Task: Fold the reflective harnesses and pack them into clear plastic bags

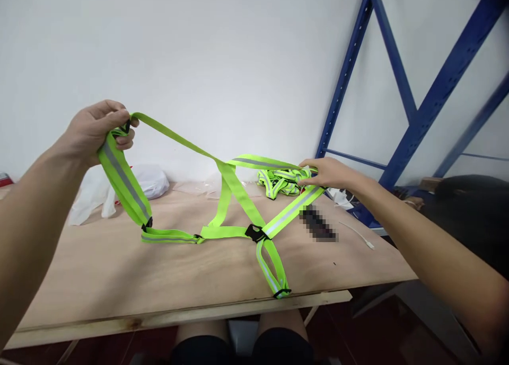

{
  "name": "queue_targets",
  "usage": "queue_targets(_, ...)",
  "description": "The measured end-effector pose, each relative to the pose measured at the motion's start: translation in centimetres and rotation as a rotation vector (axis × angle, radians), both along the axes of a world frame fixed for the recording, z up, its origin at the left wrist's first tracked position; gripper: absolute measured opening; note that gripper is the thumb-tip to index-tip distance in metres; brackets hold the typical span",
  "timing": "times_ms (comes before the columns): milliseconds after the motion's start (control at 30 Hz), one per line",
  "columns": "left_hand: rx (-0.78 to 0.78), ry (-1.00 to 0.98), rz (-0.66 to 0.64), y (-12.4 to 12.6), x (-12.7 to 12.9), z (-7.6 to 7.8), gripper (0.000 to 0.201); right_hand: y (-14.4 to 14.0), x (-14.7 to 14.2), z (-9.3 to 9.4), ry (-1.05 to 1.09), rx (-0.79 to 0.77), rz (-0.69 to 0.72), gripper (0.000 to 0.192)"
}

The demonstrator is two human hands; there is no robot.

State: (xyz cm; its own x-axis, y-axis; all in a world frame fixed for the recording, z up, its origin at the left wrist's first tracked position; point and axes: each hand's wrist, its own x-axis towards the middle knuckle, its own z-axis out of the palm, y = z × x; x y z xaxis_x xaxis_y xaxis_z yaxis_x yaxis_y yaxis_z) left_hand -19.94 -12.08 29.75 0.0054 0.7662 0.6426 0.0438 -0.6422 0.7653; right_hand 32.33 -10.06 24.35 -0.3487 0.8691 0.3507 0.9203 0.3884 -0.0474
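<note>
A neon yellow-green reflective strap harness (244, 195) is spread between both hands above the table (178, 280), its lower straps sagging toward the middle of the tabletop and a small loop reaching the front edge. The left hand (104, 129), over the table's left part, has thumb and fingers clamped on the gathered straps and a black slider. The right hand (324, 173), toward the rear right corner, is closed over a bend of strap.

The opening-out looks partly done: the upper straps are raised and parted, the left one taut. What seems left is the slack lower part, where straps meet at a black buckle (255, 232); whether it is fastened cannot be told. The front loop, ending in another slider (282, 293), is not drawn straight either.

A bundle of similar reflective straps (274, 184) sits just behind the right hand, near the rear edge; being the same colour, it could snag or confuse. Along that edge are white plastic bags (149, 182). Toward the right edge lie a blurred dark object (318, 224) and a white cable (358, 235). A blue metal rack (429, 100) stands beyond.
</note>
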Motion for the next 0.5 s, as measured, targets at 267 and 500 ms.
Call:
queue_targets(267,0.112,0.567,0.761,-5.1,-2.1,1.8,0.028,-0.2,2.5,0.8,0.67,0.197,-0.11,0.021)
queue_targets(500,0.073,0.529,0.712,-7.4,-2.8,2.6,0.016,-2.4,1.3,2.2,1.178,-0.441,0.242,0.01)
